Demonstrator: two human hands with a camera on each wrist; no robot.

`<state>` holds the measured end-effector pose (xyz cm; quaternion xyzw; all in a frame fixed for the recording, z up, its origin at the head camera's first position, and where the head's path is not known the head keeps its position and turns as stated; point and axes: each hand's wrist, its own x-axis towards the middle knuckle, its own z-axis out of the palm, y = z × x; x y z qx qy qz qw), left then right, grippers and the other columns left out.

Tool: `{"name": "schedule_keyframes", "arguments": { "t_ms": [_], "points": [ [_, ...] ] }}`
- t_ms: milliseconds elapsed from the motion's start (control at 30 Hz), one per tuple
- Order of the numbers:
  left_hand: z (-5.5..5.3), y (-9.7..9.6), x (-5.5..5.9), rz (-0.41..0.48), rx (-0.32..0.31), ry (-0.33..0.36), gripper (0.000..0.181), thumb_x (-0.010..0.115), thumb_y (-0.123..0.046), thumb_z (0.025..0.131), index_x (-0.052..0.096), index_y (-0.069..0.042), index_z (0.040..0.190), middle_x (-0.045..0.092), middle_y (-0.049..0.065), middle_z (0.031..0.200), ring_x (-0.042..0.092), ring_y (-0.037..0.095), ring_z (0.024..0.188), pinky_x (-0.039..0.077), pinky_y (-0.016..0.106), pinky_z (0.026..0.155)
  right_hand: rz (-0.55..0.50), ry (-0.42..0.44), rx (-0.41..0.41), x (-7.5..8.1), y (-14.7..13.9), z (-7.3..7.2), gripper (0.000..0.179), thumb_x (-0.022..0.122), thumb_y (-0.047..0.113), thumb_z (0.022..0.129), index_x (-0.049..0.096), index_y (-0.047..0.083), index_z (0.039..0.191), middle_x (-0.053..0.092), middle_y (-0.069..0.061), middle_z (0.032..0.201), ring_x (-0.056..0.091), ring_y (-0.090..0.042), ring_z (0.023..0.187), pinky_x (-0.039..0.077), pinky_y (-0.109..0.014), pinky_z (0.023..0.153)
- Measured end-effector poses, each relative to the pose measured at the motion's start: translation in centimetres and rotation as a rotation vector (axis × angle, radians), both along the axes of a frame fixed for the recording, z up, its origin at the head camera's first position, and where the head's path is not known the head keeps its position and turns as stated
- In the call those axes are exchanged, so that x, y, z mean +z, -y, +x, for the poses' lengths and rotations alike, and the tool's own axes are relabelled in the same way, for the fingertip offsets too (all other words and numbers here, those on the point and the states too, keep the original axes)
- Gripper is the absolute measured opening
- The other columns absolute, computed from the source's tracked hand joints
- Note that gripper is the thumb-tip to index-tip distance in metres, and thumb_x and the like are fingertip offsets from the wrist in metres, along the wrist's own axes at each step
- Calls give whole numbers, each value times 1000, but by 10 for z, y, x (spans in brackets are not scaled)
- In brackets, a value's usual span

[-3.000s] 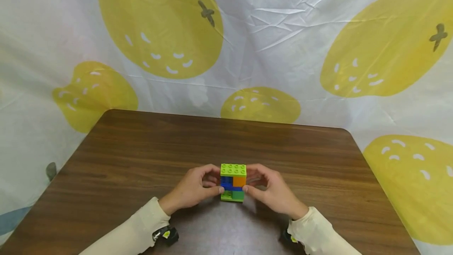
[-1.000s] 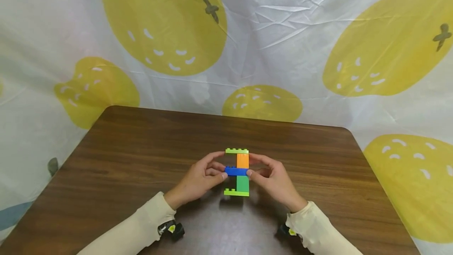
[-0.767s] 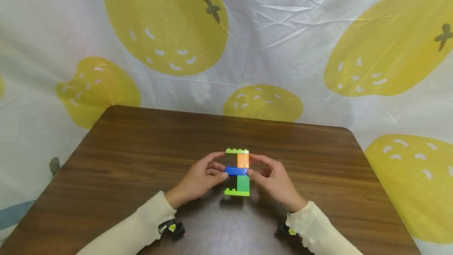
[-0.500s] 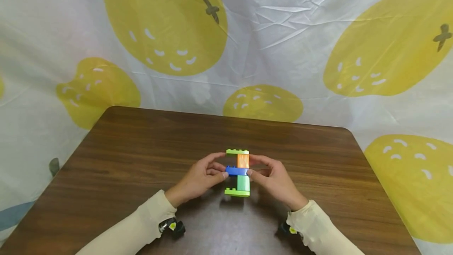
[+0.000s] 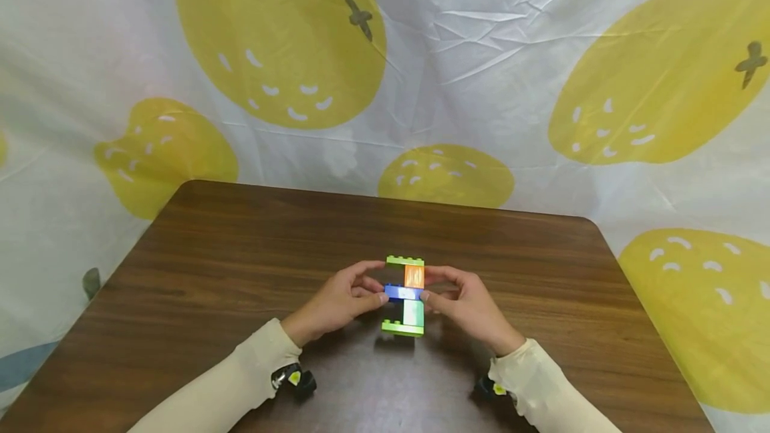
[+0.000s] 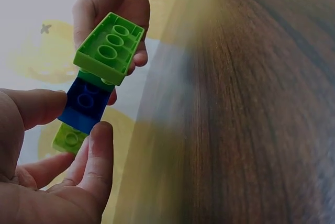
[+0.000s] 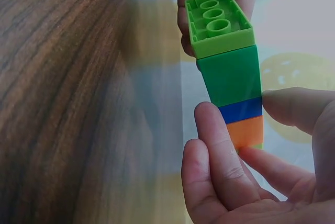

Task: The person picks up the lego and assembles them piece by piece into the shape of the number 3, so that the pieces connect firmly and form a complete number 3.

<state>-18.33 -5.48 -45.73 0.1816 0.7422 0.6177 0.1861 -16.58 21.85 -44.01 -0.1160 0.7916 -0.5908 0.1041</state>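
Observation:
Both hands hold a small stack of toy building bricks between them in the head view. From top to bottom come a lime plate (image 5: 405, 261), an orange brick (image 5: 414, 277), a long blue brick (image 5: 395, 293), a green brick (image 5: 413, 313) and another lime plate (image 5: 402, 329). Orange and green sit on the right side, leaving gaps on the left. My left hand (image 5: 333, 299) pinches the blue brick's left end; my right hand (image 5: 472, 306) grips the right side at the blue brick. The right wrist view shows the lower lime plate's hollow underside (image 7: 214, 13).
The stack hangs above a brown wood-grain table (image 5: 277, 246), its shadow falling beneath it. Behind the table is a white cloth (image 5: 457, 85) printed with yellow fruit. Small black devices (image 5: 301, 383) are strapped at both wrists.
Three seconds ago the stack was lower in the head view, its studded top showing. It has risen and tipped to show its side; lately it tilts slightly and catches glare. Both hands keep hold.

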Motion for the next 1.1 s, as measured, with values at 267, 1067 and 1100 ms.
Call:
{"name": "schedule_keyframes", "arguments": {
  "t_ms": [267,1067,1100],
  "points": [
    [-5,0,-5,-38,5,16,64,77,-23,98,50,-10,154,71,14,118,72,18,99,55,28,80,-6,29,5,-11,0,-5,52,76,10,97,59,-5,143,68,-28,127,78,-28,85,66,-44,78],
    [-17,0,-17,-123,6,42,62,79,-22,96,54,-5,150,74,10,109,69,18,91,54,28,76,59,147,23,-20,4,-14,57,78,18,96,57,-5,144,68,-24,124,78,-27,83,67,-42,70],
    [-17,0,-17,-126,5,40,62,79,-21,96,54,-4,150,75,10,109,69,17,91,54,28,75,63,146,24,-20,5,-14,56,78,18,96,57,-5,144,68,-24,124,78,-27,83,67,-42,70]
  ]
}}
